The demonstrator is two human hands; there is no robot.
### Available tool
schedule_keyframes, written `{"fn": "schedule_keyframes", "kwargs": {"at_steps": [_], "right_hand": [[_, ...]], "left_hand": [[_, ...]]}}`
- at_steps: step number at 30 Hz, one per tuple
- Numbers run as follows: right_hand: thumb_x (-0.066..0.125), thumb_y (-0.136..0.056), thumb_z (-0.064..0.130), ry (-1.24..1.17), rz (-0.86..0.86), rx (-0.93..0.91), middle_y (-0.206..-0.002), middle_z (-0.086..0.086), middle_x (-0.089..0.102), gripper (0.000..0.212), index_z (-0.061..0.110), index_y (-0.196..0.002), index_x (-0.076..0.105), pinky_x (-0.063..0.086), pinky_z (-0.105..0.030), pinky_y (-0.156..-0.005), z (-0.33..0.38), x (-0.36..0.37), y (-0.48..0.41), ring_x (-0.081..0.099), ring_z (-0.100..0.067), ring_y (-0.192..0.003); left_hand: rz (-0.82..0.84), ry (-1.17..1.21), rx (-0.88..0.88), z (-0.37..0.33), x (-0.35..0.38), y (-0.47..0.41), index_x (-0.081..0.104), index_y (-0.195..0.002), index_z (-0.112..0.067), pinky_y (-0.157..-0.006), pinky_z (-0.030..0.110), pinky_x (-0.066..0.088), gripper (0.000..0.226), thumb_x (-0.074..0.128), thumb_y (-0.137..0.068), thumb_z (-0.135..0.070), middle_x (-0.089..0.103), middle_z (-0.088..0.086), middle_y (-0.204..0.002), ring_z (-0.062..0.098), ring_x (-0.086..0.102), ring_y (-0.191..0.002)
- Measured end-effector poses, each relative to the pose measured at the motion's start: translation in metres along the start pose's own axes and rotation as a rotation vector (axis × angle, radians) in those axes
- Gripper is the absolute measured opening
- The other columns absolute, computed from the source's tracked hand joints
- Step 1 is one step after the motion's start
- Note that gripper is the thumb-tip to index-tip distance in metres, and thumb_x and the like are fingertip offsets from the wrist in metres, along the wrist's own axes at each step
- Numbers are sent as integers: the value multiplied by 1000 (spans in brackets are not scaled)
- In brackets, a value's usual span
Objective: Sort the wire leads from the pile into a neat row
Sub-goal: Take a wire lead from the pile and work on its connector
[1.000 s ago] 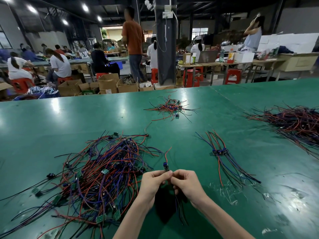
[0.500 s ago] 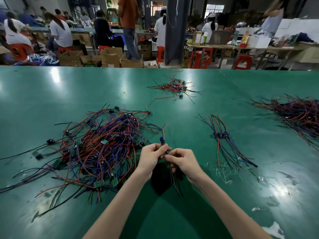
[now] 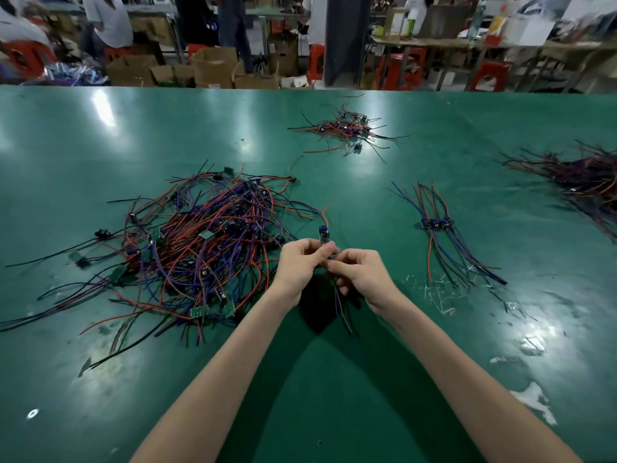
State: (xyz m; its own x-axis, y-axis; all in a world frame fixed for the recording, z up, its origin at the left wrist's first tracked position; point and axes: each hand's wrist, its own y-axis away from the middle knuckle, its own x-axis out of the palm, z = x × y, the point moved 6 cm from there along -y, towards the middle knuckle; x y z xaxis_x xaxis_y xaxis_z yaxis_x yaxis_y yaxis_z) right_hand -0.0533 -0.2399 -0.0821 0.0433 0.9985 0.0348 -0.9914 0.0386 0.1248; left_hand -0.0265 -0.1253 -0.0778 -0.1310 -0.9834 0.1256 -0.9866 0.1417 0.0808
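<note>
Hands: 1 lead (image 3: 324,233) is pinched between left hand (image 3: 298,262) and right hand (image 3: 362,272), above the table (image 3: 100,145)
Handling: judged light, limp, tangle-prone; best gripped at the connector
Pile (image 3: 200,248): left; row (image 3: 440,228): right

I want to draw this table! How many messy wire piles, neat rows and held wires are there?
Messy piles: 3 (big pile, small far pile, right-edge pile)
Neat row: 1
Held wire lead: 1, pinched by left hand and right hand
Total: 5
</note>
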Motion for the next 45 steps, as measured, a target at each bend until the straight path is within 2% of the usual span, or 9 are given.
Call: {"fn": "schedule_keyframes", "kwargs": {"at_steps": [6,11,14,19,24,31,33,40,45], "right_hand": [[68,-84,1,15,9,-4,-54,-4,54,24,9,-63,59,36,-17,-35,-5,-3,-2,43,-6,-37],[69,-83,3,27,14,0,-52,0,55,23,10,-63,61,36,-18,-35,-9,-3,-5,43,-7,-38],[70,-83,6,55,18,9,-56,-5,54,22,12,-64,61,37,-20,-36,-9,-3,-6,43,-9,-40],[72,-82,9,87,16,21,-52,0,55,23,14,-62,61,37,-21,-38,-10,-4,-6,44,-10,-39],[71,-83,10,102,23,30,-59,-7,56,21,14,-64,61,38,-23,-39,-11,-6,-6,45,-11,-43],[71,-82,7,101,41,18,-63,-11,57,23,12,-64,59,38,-20,-38,-9,-5,-5,45,-9,-41],[72,-82,7,86,49,12,-60,-6,58,22,13,-64,60,38,-19,-37,-8,-4,-4,45,-7,-39],[72,-81,5,84,107,55,-54,1,64,16,9,-69,63,38,-16,-36,-7,-1,0,46,-4,-37],[71,-81,3,127,117,67,-54,-2,66,16,7,-68,63,35,-16,-34,-3,1,5,43,-4,-35]], "left_hand": [[-5,-7,-1,1,0,2,66,-73,-6,-78,33,50,14,65,-86,-5,67,6,-71,17,60,-70],[-6,-24,0,1,-1,2,66,-75,-4,-83,41,50,13,65,-87,-8,67,12,-76,23,60,-77],[-7,-33,13,1,-1,1,66,-76,-3,-81,39,50,12,65,-87,-8,67,13,-77,23,60,-76],[-2,-31,31,2,0,-1,66,-75,-2,-78,36,50,13,64,-87,-8,67,13,-77,22,60,-74],[2,-31,31,4,1,-1,66,-77,-1,-78,36,50,13,64,-87,-8,66,16,-78,24,60,-76],[1,-23,26,3,-1,-1,64,-72,-3,-74,33,50,16,64,-87,-8,67,9,-73,18,60,-67],[-6,13,16,4,-2,-2,63,-69,-4,-72,33,51,19,64,-87,-8,68,8,-71,16,61,-65],[-74,15,65,3,-11,-7,65,-68,-8,-57,16,48,19,64,-87,-7,69,-3,-64,7,54,-56],[-112,-1,79,4,-15,-9,66,-69,-10,-57,15,48,18,66,-87,-7,70,1,-71,6,60,-61]]}}
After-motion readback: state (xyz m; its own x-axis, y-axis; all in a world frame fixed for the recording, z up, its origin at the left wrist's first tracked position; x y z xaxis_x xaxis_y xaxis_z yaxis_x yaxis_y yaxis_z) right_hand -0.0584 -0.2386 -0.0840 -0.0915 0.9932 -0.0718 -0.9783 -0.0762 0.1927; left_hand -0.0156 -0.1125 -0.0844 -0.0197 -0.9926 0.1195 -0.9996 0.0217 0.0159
